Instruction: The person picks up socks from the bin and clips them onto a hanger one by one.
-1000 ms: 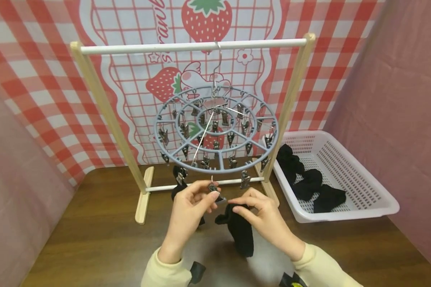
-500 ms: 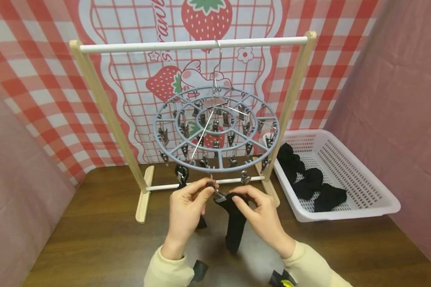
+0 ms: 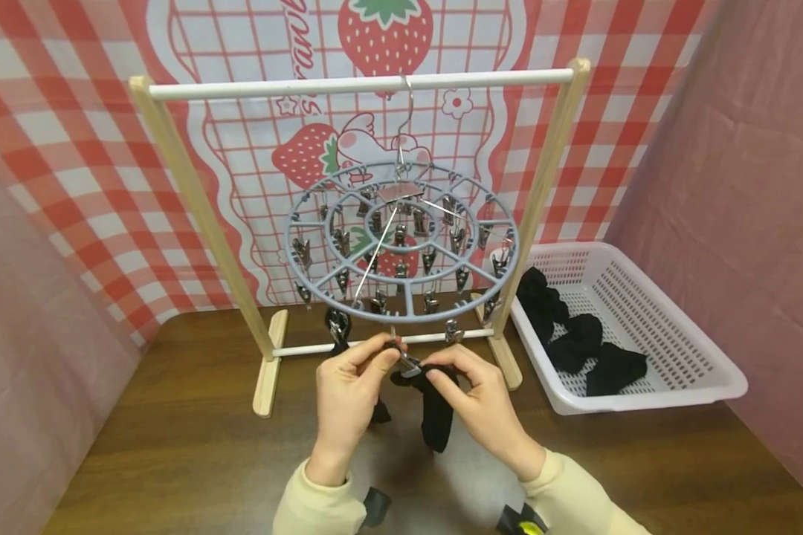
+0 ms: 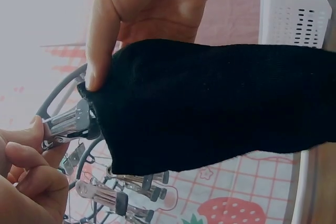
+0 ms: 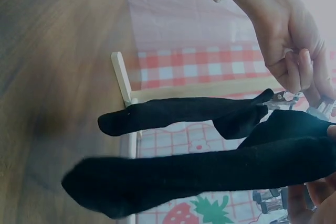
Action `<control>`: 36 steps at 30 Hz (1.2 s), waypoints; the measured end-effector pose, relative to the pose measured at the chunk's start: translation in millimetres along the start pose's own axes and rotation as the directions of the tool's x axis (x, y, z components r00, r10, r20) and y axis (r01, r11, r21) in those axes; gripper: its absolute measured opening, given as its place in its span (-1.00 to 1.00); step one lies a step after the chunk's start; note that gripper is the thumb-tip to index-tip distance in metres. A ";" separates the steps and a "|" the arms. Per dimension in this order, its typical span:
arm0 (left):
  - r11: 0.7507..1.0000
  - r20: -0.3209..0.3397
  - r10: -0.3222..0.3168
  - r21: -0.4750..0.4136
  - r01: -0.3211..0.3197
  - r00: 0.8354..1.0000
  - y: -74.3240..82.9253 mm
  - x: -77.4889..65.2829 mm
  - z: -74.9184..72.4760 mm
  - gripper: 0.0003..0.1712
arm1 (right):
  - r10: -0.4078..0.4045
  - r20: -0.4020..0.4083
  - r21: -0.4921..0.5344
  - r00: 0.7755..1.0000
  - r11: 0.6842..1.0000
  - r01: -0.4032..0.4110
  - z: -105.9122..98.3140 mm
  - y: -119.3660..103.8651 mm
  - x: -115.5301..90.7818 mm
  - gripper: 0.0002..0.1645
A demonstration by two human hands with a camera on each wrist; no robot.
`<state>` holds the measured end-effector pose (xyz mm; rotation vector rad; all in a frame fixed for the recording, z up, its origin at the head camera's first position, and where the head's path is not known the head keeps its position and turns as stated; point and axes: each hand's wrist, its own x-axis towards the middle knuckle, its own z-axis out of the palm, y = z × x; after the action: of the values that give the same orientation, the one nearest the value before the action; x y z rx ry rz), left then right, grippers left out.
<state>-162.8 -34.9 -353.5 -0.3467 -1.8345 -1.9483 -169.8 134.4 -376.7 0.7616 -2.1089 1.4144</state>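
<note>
In the head view my left hand (image 3: 348, 394) pinches a metal clip (image 3: 410, 365) hanging from the round hanger (image 3: 435, 317). My right hand (image 3: 482, 397) grips a black sock (image 3: 436, 420) near its cuff, thumb and fingers on the fabric, and the sock dangles below. The left wrist view shows the clip's grey tip (image 4: 84, 118) right at the cuff edge of the sock (image 4: 205, 103). Beside it, a second black sock (image 5: 178, 115) hangs from another clip (image 5: 281, 98), partly hidden behind the left hand in the head view.
The hanger, with several metal clips, hangs from the white bar (image 3: 274, 88) of a wooden stand (image 3: 204, 215). To the right, a white plastic basket (image 3: 649, 403) holds several black socks (image 3: 616, 370). A strawberry-print cloth (image 3: 241, 44) covers the wall behind.
My right hand has moved slightly left, bringing the sock's cuff up to the clip. The sock's hanging end has shifted left and up. My left hand has kept its pinch on the clip.
</note>
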 end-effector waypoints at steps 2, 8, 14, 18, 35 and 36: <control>1.000 -0.003 -0.011 -0.017 0.011 1.000 0.1 -0.5 0.0 -0.77 | -0.006 0.001 0.001 1.000 1.000 0.006 0.4 -0.2 -0.1 -0.81; 0.998 -0.007 -0.052 -0.026 0.051 0.999 -0.9 0.0 1.6 -0.75 | 0.015 -0.014 0.060 1.000 0.998 -0.014 -0.7 -0.7 1.1 -0.82; 0.998 -0.024 -0.062 -0.016 0.062 0.998 -3.7 0.3 6.2 -0.75 | 0.067 -0.006 0.145 0.998 0.987 -0.066 1.2 1.3 1.3 -0.84; 0.999 -0.024 -0.043 0.023 0.043 0.999 -5.1 -1.1 7.4 -0.77 | 0.079 -0.021 0.227 0.997 0.971 -0.072 4.3 3.9 0.8 -0.82; 0.959 -0.030 -0.001 0.285 0.010 1.000 -5.6 -7.3 -7.2 -0.74 | -0.377 -0.158 -0.231 0.913 0.913 0.337 -18.1 14.0 11.8 -0.90; 0.952 -0.041 0.013 0.306 0.000 0.999 -4.4 -6.9 -10.2 -0.74 | -0.449 -0.171 -0.291 0.877 0.874 0.390 -23.8 17.0 16.7 -0.84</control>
<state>-157.7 -43.9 -361.5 -0.2090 -2.0641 -1.6171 -191.5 158.9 -368.7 0.8449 -1.7550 0.9321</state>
